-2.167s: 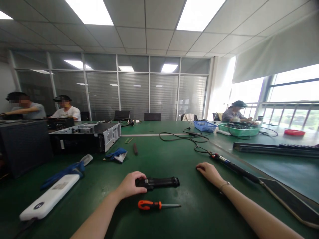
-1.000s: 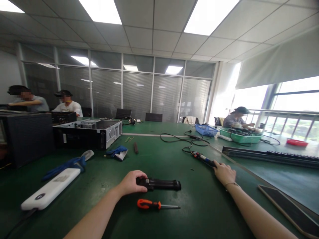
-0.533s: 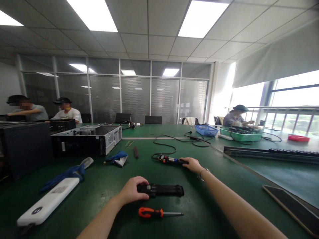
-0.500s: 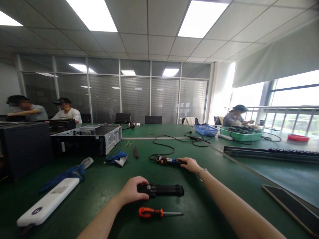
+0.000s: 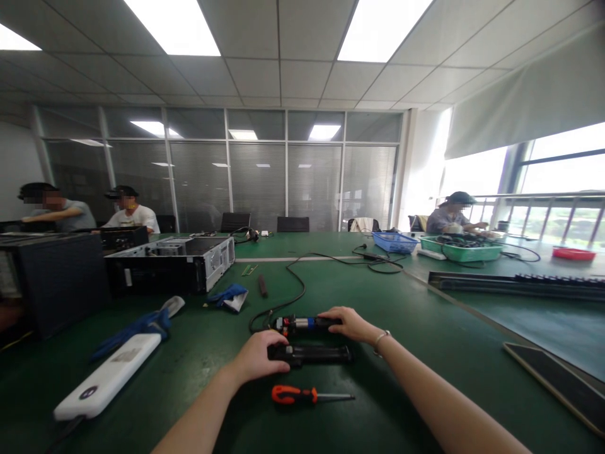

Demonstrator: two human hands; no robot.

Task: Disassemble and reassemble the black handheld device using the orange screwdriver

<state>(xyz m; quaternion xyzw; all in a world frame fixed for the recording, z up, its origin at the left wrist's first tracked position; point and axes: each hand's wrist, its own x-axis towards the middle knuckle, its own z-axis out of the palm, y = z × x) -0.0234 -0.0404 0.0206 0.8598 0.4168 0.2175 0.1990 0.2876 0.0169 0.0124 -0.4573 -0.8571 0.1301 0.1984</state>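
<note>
A green work table is seen from above the person's own arms. The left hand is closed around one end of a long black ribbed part lying flat on the table. Just behind it, the right hand is wrapped over the handle of a corded tool with red and blue bands, also resting on the surface. An orange-handled screwdriver lies loose just in front. The tool's black cable loops away across the table; it could probably snag or drag on nearby items if pulled. A white device lies well apart at left.
</note>
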